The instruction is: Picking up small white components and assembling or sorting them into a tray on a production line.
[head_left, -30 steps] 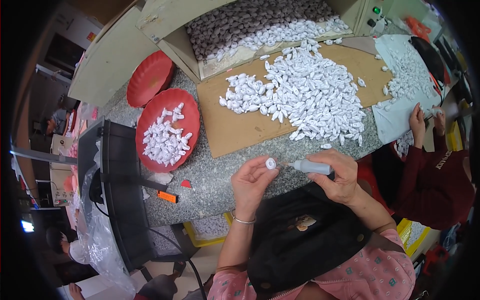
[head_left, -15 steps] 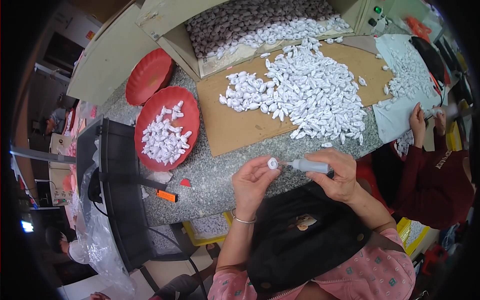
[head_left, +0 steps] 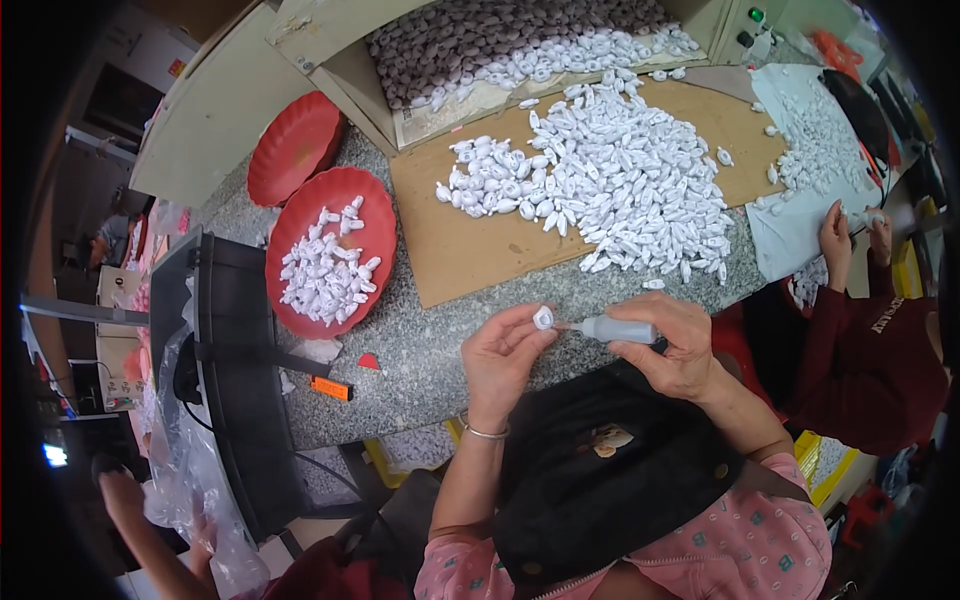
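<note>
Between the thumb and fingers of my left hand (head_left: 500,358) is a small white plastic piece (head_left: 543,318), its round end turned to the right. My right hand (head_left: 672,350) grips a translucent squeeze bottle (head_left: 618,331) lying sideways. The bottle's thin tip points left at the white piece; whether they touch I cannot tell. Beyond my hands a large heap of similar white pieces (head_left: 630,180) covers part of a cardboard sheet (head_left: 440,250). One loose white piece (head_left: 653,285) rests on the speckled stone tabletop (head_left: 430,350) just past the bottle.
Left of the cardboard, a red scalloped bowl (head_left: 385,215) holds white pieces, with another red bowl (head_left: 290,150) behind. An open box (head_left: 350,95) full of pieces stands at the back. A black bin (head_left: 240,400) and an orange object (head_left: 332,388) lie left. A co-worker (head_left: 865,370) sits right.
Both hands keep nearly the same place, with the bottle tip still at the white piece. At the lower left, another person's arm and dark red clothing have come into view.
</note>
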